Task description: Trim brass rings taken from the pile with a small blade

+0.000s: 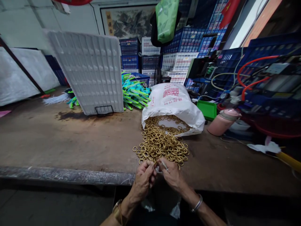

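At the front edge of the table my left hand [144, 177] and my right hand [173, 174] meet, both with pinched fingers. A small gold-coloured ring [155, 163], partly hidden, shows between the fingertips, and my left hand appears to grip it. From my right hand sticks out a thin, pale grey, pointed piece [165, 165]; its kind I cannot make out. Just beyond my hands lies a heap of gold-coloured rings [162, 146]. They spill from the mouth of a white sack [174, 100] lying on its side, with red print on it.
A ribbed, pale plastic tray [94, 72] stands upright on the wooden table [47, 138]. Behind it are green and turquoise plastic pieces [135, 92]. To the right are a green tray [207, 110], a pink bottle [223, 122] and red hoses [244, 77]. Stacked crates [180, 61] stand behind.
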`<action>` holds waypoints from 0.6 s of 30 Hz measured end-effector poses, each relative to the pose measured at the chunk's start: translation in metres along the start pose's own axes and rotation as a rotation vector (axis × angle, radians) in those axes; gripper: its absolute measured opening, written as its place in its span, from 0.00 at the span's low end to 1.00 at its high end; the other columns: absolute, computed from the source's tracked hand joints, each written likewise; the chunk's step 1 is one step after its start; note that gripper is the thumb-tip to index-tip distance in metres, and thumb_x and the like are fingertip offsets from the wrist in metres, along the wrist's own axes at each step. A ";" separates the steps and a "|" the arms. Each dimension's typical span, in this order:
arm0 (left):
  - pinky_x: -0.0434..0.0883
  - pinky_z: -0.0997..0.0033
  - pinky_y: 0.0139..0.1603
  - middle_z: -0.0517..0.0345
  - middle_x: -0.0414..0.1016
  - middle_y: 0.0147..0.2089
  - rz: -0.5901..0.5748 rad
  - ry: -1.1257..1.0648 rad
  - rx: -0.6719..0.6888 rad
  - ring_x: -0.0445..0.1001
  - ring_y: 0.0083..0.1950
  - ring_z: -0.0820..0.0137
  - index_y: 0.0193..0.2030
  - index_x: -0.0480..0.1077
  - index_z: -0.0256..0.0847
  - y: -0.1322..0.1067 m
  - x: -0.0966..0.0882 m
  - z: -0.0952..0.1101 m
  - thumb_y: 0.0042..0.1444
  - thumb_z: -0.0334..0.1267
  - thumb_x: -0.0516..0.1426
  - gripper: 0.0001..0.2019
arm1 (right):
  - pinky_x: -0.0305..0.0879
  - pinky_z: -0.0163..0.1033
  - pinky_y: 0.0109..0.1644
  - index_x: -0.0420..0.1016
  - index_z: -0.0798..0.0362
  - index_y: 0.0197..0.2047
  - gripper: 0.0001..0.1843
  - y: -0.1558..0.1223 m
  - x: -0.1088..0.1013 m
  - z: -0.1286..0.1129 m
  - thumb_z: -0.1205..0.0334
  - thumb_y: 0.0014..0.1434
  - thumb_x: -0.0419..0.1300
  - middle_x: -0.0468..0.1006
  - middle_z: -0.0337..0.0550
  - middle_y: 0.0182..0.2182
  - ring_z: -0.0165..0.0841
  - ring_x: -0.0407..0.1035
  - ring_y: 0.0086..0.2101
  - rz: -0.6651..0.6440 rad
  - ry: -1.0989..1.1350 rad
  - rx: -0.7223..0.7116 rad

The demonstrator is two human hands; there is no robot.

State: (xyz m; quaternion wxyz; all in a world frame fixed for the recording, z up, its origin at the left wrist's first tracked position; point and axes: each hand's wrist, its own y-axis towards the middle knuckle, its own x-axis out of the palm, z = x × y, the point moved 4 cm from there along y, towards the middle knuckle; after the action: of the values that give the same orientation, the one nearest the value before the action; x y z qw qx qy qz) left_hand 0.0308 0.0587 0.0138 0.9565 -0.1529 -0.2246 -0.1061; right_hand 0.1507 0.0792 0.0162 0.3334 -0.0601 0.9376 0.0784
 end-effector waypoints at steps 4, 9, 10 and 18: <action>0.49 0.84 0.14 0.69 0.61 0.19 0.038 0.012 -0.001 0.52 0.15 0.84 0.29 0.58 0.39 0.001 -0.003 -0.002 0.46 0.51 0.56 0.17 | 0.50 0.31 0.29 0.62 0.52 0.26 0.11 -0.008 0.007 -0.004 0.75 0.41 0.44 0.67 0.36 0.21 0.27 0.58 0.23 -0.062 -0.240 -0.085; 0.51 0.83 0.15 0.70 0.59 0.18 0.055 0.058 0.068 0.51 0.14 0.84 0.28 0.59 0.38 0.002 -0.006 0.000 0.45 0.52 0.56 0.18 | 0.48 0.32 0.30 0.63 0.52 0.29 0.14 -0.009 0.009 -0.013 0.76 0.41 0.44 0.70 0.39 0.24 0.29 0.62 0.26 -0.069 -0.366 -0.122; 0.51 0.83 0.15 0.70 0.59 0.17 0.057 0.069 0.071 0.51 0.15 0.84 0.28 0.59 0.38 0.002 -0.007 -0.001 0.45 0.52 0.56 0.18 | 0.48 0.32 0.30 0.63 0.52 0.29 0.14 -0.009 0.009 -0.013 0.76 0.41 0.44 0.71 0.39 0.25 0.29 0.62 0.26 -0.074 -0.377 -0.125; 0.49 0.82 0.15 0.68 0.60 0.18 0.057 0.090 0.028 0.52 0.15 0.84 0.26 0.59 0.38 -0.011 -0.006 0.004 0.46 0.52 0.56 0.18 | 0.46 0.33 0.28 0.65 0.53 0.31 0.12 -0.002 0.007 -0.002 0.75 0.45 0.46 0.71 0.40 0.23 0.29 0.64 0.25 -0.081 -0.524 -0.035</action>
State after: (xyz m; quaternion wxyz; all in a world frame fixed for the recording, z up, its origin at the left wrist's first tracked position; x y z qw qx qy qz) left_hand 0.0210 0.0505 0.0168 0.9703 -0.1408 -0.1783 -0.0826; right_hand 0.1446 0.0761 0.0131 0.5665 -0.0811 0.8146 0.0941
